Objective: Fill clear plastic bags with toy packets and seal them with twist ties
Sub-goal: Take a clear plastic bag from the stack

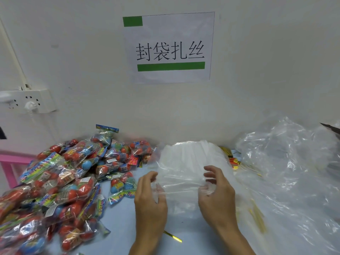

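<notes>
I work at a packing station: a printed station sign (170, 47) on the wall, toy packets (60, 181) heaped along my tabletop's (119, 221) left edge.

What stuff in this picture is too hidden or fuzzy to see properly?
- Head view: print on the toy packets is blurred and too small.
- Gold twist ties blur under crinkled plastic sheeting.
- Dark object is cut off by the right edge.
- Left hand and right hand hide parts of the clear bag.

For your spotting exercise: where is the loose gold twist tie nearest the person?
In the head view, the twist tie lies on the blue table at bottom centre, between the two forearms, just below the left hand.
</notes>
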